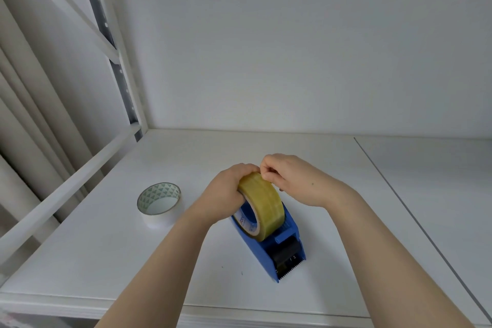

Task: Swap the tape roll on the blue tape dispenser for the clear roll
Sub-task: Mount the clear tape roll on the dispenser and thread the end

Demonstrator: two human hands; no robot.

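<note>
A blue tape dispenser (pixel 286 253) stands on the white shelf (pixel 106 247), its toothed cutter pointing toward me. A yellowish clear tape roll (pixel 265 205) sits upright in it. My left hand (pixel 226 192) grips the roll's left side and top. My right hand (pixel 290 178) pinches at the top of the roll with curled fingers, where the tape's end seems to be. A white roll with a green-patterned core (pixel 159 204) lies flat on the shelf to the left of the dispenser, apart from both hands.
The shelf has a white back wall (pixel 292 61) and a metal upright (pixel 117 61) at the left. A seam (pixel 399 194) runs down the shelf surface to the right of the dispenser. A white rail (pixel 66 189) slants along the left edge.
</note>
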